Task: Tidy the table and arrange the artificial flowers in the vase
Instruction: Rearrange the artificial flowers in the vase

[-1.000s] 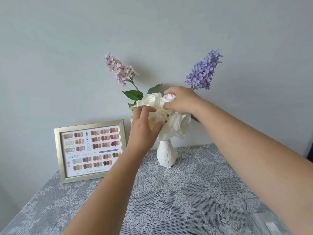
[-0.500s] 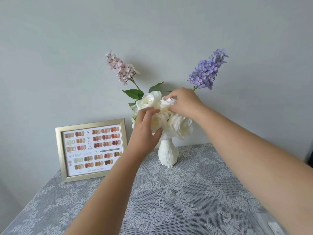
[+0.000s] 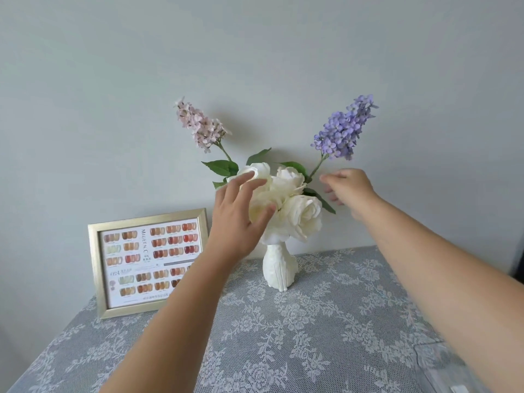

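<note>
A white ribbed vase (image 3: 279,268) stands at the back of the lace-covered table (image 3: 297,336), near the wall. It holds a cluster of white roses (image 3: 295,205), a pink lilac spray (image 3: 200,126) leaning left and a purple lilac spray (image 3: 344,129) leaning right. My left hand (image 3: 236,219) is spread open against the left side of the roses, fingertips touching the petals. My right hand (image 3: 347,190) hovers just right of the roses, below the purple spray, fingers loosely apart and holding nothing.
A gold-framed nail colour chart (image 3: 150,262) leans against the wall at the left, partly behind my left forearm. A clear plastic item (image 3: 442,367) lies at the table's front right corner. The grey wall is close behind the vase.
My right hand has let go of the top rose and moved right, off the flowers. My left hand has opened and spread against the roses. The camera has moved a little closer.
</note>
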`<state>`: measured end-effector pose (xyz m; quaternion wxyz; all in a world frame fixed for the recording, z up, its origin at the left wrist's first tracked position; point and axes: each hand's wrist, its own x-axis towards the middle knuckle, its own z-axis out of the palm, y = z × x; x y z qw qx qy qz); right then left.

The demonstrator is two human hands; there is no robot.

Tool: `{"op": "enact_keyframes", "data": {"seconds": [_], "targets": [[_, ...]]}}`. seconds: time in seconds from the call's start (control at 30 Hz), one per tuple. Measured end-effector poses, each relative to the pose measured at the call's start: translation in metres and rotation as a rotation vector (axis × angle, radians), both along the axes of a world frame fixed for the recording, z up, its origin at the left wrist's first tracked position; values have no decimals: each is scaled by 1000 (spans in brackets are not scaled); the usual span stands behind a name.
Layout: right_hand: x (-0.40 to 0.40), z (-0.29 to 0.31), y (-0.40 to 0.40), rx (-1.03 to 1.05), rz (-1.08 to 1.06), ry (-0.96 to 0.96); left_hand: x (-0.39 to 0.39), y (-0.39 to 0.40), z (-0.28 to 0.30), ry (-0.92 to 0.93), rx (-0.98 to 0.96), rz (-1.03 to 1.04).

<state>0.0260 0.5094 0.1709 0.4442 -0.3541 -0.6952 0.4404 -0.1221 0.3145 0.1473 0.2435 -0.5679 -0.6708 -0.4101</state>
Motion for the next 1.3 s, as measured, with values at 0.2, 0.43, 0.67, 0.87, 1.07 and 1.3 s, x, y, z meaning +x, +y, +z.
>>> {"op": "enact_keyframes", "data": {"seconds": [0.2,0.43,0.67,0.87,1.07,1.3], "targets": [[-27,23,18,24,93,58,-7,23,17,38,-237,96],[-51,53,20,171,119,64,-14,38,30,78,-417,36],[-62,91,19,291,88,-28,-9,33,23,121,-282,-115],[-76,105,13,285,189,-151,-9,36,31,-49,-244,-108],[-79,106,3,335,328,-254,-7,52,36,-64,-375,100],[-77,120,-2,328,208,-32,-7,49,31,-72,-393,60]]}}
